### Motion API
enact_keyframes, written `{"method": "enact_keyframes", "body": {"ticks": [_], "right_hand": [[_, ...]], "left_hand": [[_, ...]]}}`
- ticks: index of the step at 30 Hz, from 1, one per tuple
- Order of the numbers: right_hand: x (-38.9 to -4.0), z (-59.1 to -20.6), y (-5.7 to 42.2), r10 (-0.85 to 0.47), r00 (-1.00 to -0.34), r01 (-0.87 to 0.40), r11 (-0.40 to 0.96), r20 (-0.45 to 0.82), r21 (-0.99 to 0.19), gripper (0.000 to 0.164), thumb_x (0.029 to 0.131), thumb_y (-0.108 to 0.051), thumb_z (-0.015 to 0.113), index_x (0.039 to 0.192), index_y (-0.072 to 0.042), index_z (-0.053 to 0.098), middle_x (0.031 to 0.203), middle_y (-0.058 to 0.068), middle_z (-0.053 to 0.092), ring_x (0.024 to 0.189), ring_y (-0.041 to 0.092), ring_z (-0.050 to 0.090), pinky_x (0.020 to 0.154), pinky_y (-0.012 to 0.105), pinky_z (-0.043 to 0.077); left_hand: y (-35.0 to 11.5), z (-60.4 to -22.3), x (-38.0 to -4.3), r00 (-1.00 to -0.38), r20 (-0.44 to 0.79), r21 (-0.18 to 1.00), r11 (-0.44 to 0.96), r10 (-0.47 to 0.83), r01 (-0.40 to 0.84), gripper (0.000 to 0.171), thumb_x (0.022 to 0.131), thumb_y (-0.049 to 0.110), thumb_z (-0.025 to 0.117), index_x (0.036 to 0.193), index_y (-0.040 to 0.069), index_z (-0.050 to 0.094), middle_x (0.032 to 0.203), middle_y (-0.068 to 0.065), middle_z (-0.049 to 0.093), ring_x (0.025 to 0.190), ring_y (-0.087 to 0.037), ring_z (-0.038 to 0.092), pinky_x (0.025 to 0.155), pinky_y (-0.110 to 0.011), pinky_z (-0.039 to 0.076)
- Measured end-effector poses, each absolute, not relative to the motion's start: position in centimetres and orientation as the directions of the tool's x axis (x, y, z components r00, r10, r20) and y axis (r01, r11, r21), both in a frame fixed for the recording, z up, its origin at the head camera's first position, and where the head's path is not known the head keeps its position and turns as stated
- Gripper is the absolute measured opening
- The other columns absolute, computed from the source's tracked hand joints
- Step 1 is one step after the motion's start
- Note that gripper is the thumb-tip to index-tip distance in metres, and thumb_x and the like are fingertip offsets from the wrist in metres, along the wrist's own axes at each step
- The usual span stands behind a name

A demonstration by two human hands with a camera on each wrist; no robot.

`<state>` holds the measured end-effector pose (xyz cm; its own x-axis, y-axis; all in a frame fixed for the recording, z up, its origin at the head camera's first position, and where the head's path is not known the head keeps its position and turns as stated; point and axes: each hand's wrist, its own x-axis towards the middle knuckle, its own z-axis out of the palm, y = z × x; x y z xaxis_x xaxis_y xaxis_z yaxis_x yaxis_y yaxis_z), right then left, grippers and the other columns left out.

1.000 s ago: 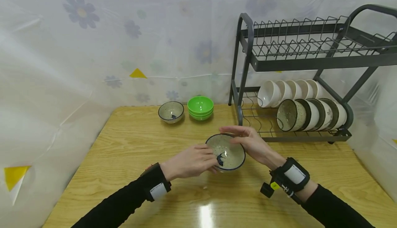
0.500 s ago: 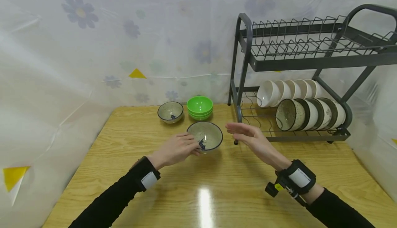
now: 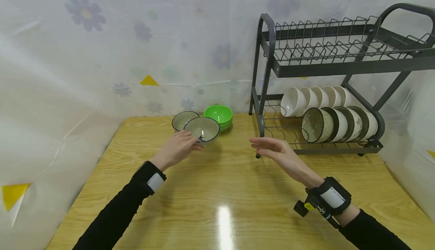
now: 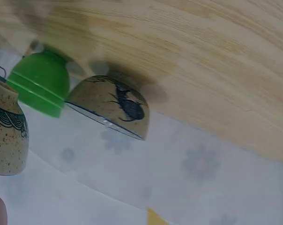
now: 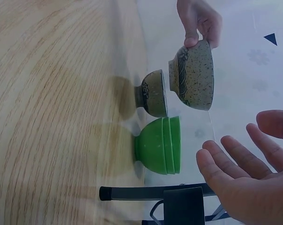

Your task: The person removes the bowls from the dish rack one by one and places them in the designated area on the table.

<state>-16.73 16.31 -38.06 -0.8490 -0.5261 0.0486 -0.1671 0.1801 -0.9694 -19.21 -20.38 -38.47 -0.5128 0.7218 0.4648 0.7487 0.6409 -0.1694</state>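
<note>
My left hand (image 3: 178, 147) pinches the rim of a speckled beige bowl (image 3: 203, 126) with a dark blue edge. In the right wrist view this held bowl (image 5: 196, 75) is off the table, with a wave pattern near its foot. A matching bowl (image 3: 182, 119) stands on the table behind it, partly covered by it in the head view; a dark blue creature is painted on that standing bowl (image 4: 108, 104). Right beside stands a stack of green bowls (image 3: 221, 114). My right hand (image 3: 275, 152) hovers in front of the dish rack, fingers extended, holding nothing.
A dark two-tier dish rack (image 3: 340, 70) stands at the back right. Its lower tier holds a row of white bowls (image 3: 293, 102) and a row of dark-rimmed patterned bowls (image 3: 317, 125). The wooden table (image 3: 204, 204) meets a flowered plastic sheet behind.
My left hand has carried the speckled bowl left and back, up to the standing bowl. My right hand has let go of the bowl and moved slightly right.
</note>
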Motion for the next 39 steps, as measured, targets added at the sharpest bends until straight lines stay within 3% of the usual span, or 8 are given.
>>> {"method": "enact_keyframes", "body": {"ticks": [3,6,10,17,22,28,33,39], "right_hand": [[-16.6,-38.0,16.4,-0.525,-0.85,-0.161,0.174,0.047,-0.972,0.045,0.105,-0.018,0.052,0.148,-0.003,0.048,0.154,0.02,0.047,0.136,0.022,0.055,0.106,0.02,0.047],[-16.5,-38.0,16.4,-0.531,-0.846,-0.16,0.156,0.054,-0.975,0.046,0.105,-0.018,0.053,0.147,-0.001,0.047,0.154,0.023,0.046,0.132,0.012,0.057,0.103,0.015,0.047],[-16.4,-38.1,16.5,-0.536,-0.842,-0.166,0.145,0.064,-0.975,0.046,0.105,-0.017,0.053,0.147,0.001,0.047,0.154,0.024,0.045,0.129,0.005,0.058,0.102,0.015,0.048],[-16.2,-38.3,16.6,-0.528,-0.845,-0.182,0.145,0.08,-0.972,0.043,0.105,-0.011,0.051,0.146,0.001,0.049,0.152,0.027,0.046,0.128,0.006,0.059,0.102,0.015,0.048],[-16.1,-38.3,16.7,-0.531,-0.844,-0.179,0.148,0.074,-0.973,0.044,0.105,-0.015,0.053,0.145,0.001,0.049,0.152,0.027,0.046,0.127,0.005,0.059,0.102,0.016,0.048],[-16.0,-38.3,16.8,-0.535,-0.842,-0.18,0.157,0.07,-0.971,0.045,0.105,-0.019,0.054,0.145,-0.001,0.05,0.152,0.025,0.047,0.128,0.006,0.059,0.103,0.016,0.047],[-16.0,-38.4,16.9,-0.539,-0.84,-0.178,0.159,0.065,-0.971,0.045,0.104,-0.019,0.055,0.145,-0.001,0.05,0.152,0.026,0.046,0.128,0.006,0.059,0.103,0.016,0.047],[-16.0,-38.5,16.9,-0.538,-0.841,-0.162,0.163,0.05,-0.973,0.045,0.104,-0.019,0.055,0.146,-0.002,0.05,0.152,0.024,0.047,0.129,0.007,0.059,0.103,0.016,0.047]], "left_hand": [[-21.1,-38.5,-19.9,-0.561,0.464,-0.14,0.682,0.686,0.718,0.011,0.09,0.015,0.074,0.091,0.01,0.064,0.085,-0.002,0.07,0.081,-0.02,0.065,0.081,-0.037,0.056],[-21.7,-38.8,-20.6,-0.598,0.477,-0.086,0.711,0.644,0.698,0.01,0.09,0.013,0.073,0.092,0.009,0.064,0.085,-0.003,0.07,0.081,-0.022,0.065,0.081,-0.04,0.055],[-22.5,-39.3,-21.8,-0.623,0.507,-0.024,0.733,0.595,0.68,0.012,0.09,0.015,0.073,0.095,0.008,0.065,0.085,-0.006,0.072,0.082,-0.025,0.067,0.081,-0.043,0.056],[-23.4,-39.9,-23.4,-0.669,0.524,-0.026,0.795,0.527,0.606,0.014,0.092,0.015,0.071,0.097,0.005,0.063,0.084,-0.012,0.073,0.08,-0.031,0.067,0.076,-0.046,0.057],[-23.4,-40.3,-24.2,-0.717,0.512,-0.021,0.842,0.472,0.539,0.01,0.096,0.014,0.068,0.099,0.005,0.064,0.084,-0.013,0.074,0.078,-0.032,0.065,0.073,-0.047,0.056],[-23.2,-40.9,-25.0,-0.778,0.48,-0.014,0.891,0.404,0.454,0.006,0.099,0.011,0.064,0.1,0.006,0.065,0.089,-0.013,0.077,0.084,-0.034,0.069,0.078,-0.05,0.059],[-23.2,-41.8,-25.5,-0.777,0.49,-0.042,0.901,0.395,0.431,0.006,0.098,0.011,0.065,0.095,0.006,0.062,0.082,-0.013,0.075,0.078,-0.034,0.068,0.071,-0.05,0.058],[-22.9,-42.4,-25.6,-0.788,0.487,-0.032,0.909,0.377,0.415,0.008,0.093,0.007,0.07,0.095,0.006,0.062,0.083,-0.014,0.075,0.079,-0.036,0.068,0.073,-0.051,0.058]]}}
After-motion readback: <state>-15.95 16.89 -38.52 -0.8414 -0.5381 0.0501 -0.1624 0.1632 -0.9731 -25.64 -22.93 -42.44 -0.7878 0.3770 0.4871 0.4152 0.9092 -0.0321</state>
